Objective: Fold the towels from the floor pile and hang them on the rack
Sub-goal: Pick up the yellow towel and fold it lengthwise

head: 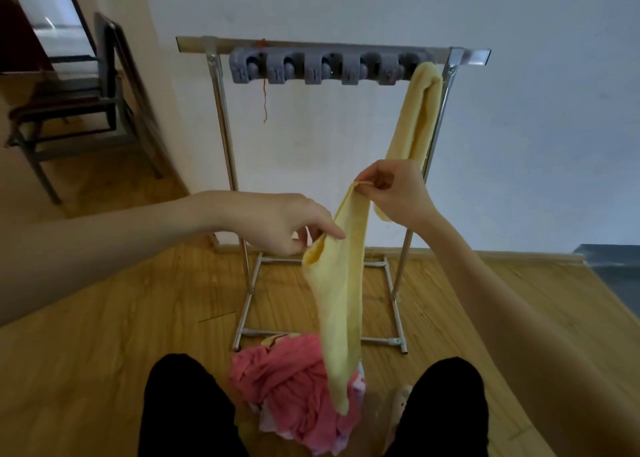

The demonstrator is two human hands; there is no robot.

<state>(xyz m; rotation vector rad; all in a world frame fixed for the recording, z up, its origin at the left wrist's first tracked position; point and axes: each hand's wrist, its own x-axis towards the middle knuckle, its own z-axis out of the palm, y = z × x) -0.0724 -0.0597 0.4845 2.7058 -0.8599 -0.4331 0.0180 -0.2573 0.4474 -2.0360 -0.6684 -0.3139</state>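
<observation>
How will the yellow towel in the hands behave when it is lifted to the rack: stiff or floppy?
Probably floppy: the yellow towel hangs limp below the left hand and right hand. Likely light, since pinched edges carry it. It may slide off the rack unless draped evenly.

— Any writing, label, brand or number you can read here?

— None. The row of grey plastic clip holders (330,68) on the metal rack's top bar (464,57) bears small raised marks, but they are too blurred to read as letters.

— And the cloth?

— The pale yellow terry towel (341,304) shows no tag or print, and the crumpled pink cloth pile (287,391) on the wooden floor shows none either.

— The wall or the chair?

— The white wall (536,127) carries no sign, and the dark metal-framed chair (79,103) has no legible mark.
</observation>
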